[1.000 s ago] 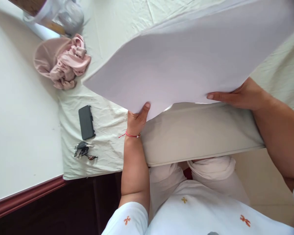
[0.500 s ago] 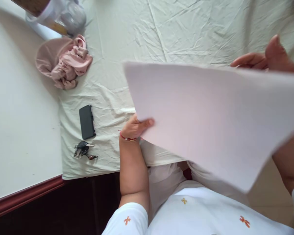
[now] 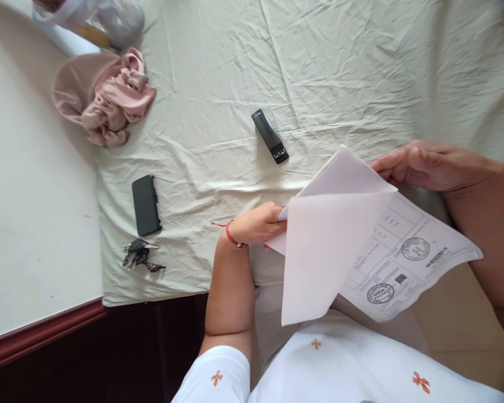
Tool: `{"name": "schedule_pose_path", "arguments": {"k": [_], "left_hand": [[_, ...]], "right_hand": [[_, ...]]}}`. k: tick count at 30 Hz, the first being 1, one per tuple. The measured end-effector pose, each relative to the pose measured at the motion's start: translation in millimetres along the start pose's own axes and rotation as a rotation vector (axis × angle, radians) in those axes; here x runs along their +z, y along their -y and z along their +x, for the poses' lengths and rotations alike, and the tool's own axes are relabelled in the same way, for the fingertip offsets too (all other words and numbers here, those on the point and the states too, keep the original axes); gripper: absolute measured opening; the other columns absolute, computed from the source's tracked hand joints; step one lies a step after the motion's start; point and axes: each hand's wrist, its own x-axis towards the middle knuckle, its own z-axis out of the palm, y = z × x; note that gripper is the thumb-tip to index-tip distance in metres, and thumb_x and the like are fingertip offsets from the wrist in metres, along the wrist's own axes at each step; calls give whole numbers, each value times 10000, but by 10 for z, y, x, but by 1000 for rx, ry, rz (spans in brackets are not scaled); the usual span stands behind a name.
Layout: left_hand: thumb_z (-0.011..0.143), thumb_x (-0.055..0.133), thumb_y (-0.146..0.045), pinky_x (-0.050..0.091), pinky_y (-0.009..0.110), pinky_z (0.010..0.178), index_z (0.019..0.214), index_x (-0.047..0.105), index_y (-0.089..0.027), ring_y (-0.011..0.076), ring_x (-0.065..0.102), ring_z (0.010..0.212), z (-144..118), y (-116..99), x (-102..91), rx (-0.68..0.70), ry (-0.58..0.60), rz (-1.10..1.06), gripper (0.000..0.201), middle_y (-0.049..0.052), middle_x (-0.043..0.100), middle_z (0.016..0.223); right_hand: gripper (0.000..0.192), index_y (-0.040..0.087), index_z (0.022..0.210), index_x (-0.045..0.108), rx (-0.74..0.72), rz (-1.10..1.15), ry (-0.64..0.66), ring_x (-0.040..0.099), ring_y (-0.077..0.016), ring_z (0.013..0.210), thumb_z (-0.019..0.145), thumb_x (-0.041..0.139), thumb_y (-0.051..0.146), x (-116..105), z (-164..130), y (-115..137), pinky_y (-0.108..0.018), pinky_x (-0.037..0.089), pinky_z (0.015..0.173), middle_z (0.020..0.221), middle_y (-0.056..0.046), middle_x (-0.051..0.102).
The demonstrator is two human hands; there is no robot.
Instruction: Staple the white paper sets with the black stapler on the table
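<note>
White paper sheets (image 3: 331, 252) held above lap at near edge of cloth-covered table (image 3: 218, 73). Left hand (image 3: 258, 224) pinching left corner; right hand (image 3: 424, 165) fingers closed on far edge. Loose top sheet folding over, likely to crease or slip.

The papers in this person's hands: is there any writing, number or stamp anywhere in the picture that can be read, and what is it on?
No text can be read.
Printed sheet held by the left hand and right hand: lines of print, two round stamps, small dark code marks; all too small.
Folded blank sheet: none.
Small black device on the cloth: pale mark at one end, blurred.
Phone, keys: none visible.
</note>
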Motion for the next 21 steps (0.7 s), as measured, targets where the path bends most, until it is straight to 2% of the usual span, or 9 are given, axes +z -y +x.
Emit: {"name": "schedule_pose_path", "arguments": {"k": [1, 4, 6, 9, 12, 14, 17, 21], "left_hand": [[981, 512, -330, 406, 230, 394, 688, 644, -194, 129, 584, 387, 0, -25, 2, -30, 221, -59, 349, -12, 640, 525], [980, 451, -250, 366, 223, 403, 657, 562, -202, 120, 572, 387, 7, -117, -1, -88, 311, -43, 345, -17, 597, 486], [962, 433, -190, 361, 225, 429, 631, 526, -205, 117, 564, 394, 4, -196, 3, -83, 274, 24, 344, -24, 570, 464], [953, 421, -149, 365, 231, 471, 618, 508, -206, 111, 547, 400, -36, -331, 21, -67, 246, 119, 351, -34, 548, 443], [984, 402, -195, 354, 232, 476, 617, 478, -210, 103, 520, 380, -113, -462, 19, -86, 239, 210, 376, -40, 526, 423], [1012, 393, -250, 342, 234, 468, 618, 459, -213, 99, 510, 371, -168, -533, -4, -106, 210, 256, 401, -39, 531, 434], [1032, 413, -317, 344, 243, 464, 618, 459, -217, 101, 514, 356, -230, -600, -54, -133, 159, 273, 428, -44, 525, 433], [1043, 425, -370, 356, 252, 452, 596, 458, -225, 113, 518, 337, -261, -604, -104, -166, 154, 261, 471, -49, 490, 386]], "right_hand": [[672, 217, 1107, 800, -6, 3, 14, 778, -263, 863, 877, 596, 815, 18, 4, 21, -390, 614, 750, 1001, -119, 812], [621, 233, 1192, 772, 12, 19, 13, 777, -275, 997, 897, 629, 761, 65, 21, 58, -373, 622, 793, 1106, -132, 801], [630, 231, 1254, 747, 46, 36, -8, 759, -279, 1086, 894, 655, 741, 82, 31, 54, -359, 620, 827, 1191, -142, 781], [636, 227, 1334, 712, 56, 81, -31, 737, -266, 1119, 936, 620, 715, 83, 38, 33, -348, 608, 855, 1267, -139, 754], [542, 235, 1363, 707, 40, -7, -38, 726, -210, 1011, 990, 613, 616, 69, 37, 35, -298, 578, 803, 1200, -96, 767], [476, 240, 1342, 722, 17, -121, -17, 692, -160, 896, 968, 693, 532, 56, 35, 45, -253, 544, 748, 1086, -53, 768], [452, 233, 1318, 724, -93, -178, 96, 649, -130, 837, 929, 763, 461, 47, 41, 50, -217, 510, 715, 1009, -24, 741], [379, 197, 1261, 717, -229, -102, 229, 629, -111, 776, 980, 697, 452, 90, 78, 50, -196, 477, 659, 1063, -50, 752]]}}
